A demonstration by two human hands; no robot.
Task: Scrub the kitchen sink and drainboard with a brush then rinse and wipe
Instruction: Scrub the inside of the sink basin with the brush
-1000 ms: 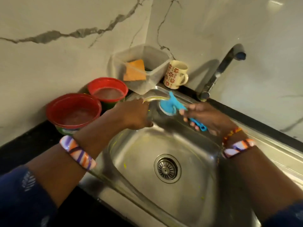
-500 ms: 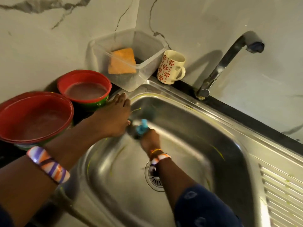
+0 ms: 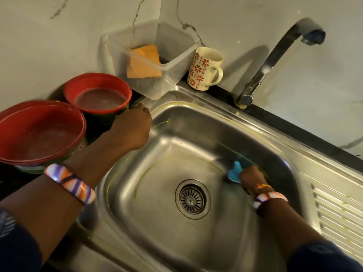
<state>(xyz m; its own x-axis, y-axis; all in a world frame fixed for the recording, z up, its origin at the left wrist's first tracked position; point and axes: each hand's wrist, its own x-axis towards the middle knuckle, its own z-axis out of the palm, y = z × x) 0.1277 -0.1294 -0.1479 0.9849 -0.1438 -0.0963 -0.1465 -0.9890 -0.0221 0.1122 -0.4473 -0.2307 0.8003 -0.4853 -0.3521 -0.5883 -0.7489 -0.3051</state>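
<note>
No text, label, brand or number can be read anywhere, and the mug at upper centre bears only red flowers (a pattern, not lettering).

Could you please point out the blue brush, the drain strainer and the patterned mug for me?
blue brush [image 3: 234, 171]: head view, on its blue head beside the right hand.
drain strainer [image 3: 192, 199]: head view, on its slotted centre.
patterned mug [image 3: 199, 72]: head view, on its flowered side.

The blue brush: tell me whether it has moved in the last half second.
Yes. The blue brush has gone from the basin's back-left corner, left of the drain, across to the right wall, right of the drain, gripped by the right hand.
</note>
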